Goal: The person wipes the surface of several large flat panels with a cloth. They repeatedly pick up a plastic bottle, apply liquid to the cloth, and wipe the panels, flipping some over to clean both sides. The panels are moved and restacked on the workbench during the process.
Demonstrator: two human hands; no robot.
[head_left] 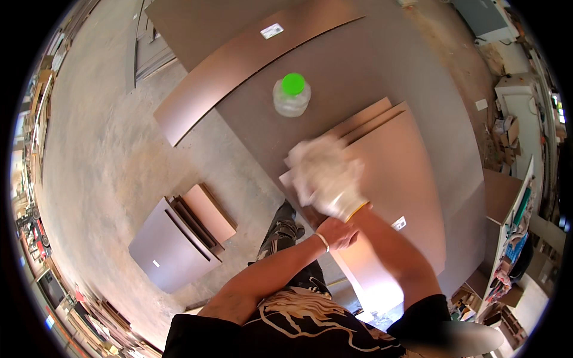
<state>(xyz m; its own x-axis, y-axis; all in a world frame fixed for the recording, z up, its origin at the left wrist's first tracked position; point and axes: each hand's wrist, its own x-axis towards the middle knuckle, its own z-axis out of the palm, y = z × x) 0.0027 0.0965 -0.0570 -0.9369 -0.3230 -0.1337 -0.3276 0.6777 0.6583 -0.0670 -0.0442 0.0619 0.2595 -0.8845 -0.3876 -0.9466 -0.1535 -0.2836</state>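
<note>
My right hand (329, 178), in a white glove with a yellow cuff edge, is over the far left corner of a stack of brown panels (400, 161). Motion smears its fingers, so their grip cannot be made out. Below it, my bare left hand (339, 232), a light bracelet at its wrist, is at the stack's left edge, partly behind my right wrist. Its fingers are curled in; whatever they hold is hidden. Beyond the stack, a clear plastic jar (292, 102) with a bright green lid stands on the large brown board surface (250, 113).
A long panel (239, 71) with a white label lies across the far side, overhanging the board's left edge. More panels (173, 244) are stacked low on the left above the concrete floor (101, 137). Shelving, boxes (507, 131) and a cluttered cart (507, 238) line the right.
</note>
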